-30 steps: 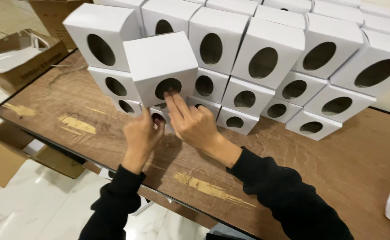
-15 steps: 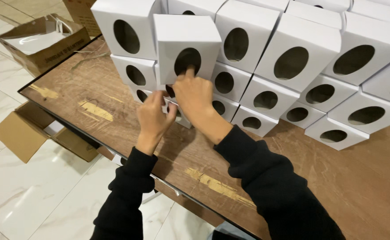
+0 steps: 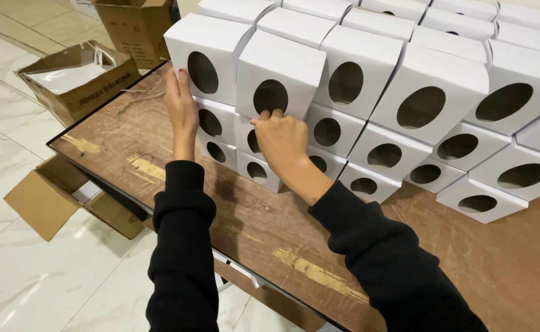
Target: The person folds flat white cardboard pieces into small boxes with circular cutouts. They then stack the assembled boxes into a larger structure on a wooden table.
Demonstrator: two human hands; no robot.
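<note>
Two hands seat a white window box (image 3: 280,74) atop the stack's left end: right hand (image 3: 282,138) hooks fingers into its oval opening, open left hand (image 3: 181,107) steadies the neighbouring box (image 3: 207,56); squaring it likely remains.

— Where is there room to pass?
— Bare bench (image 3: 442,270) in front of the stacked white boxes (image 3: 442,98), toward the near edge.
— And what blocks the way?
— The box wall, packed touching, closes the far side; cardboard cartons (image 3: 79,80) crowd the floor left.
</note>
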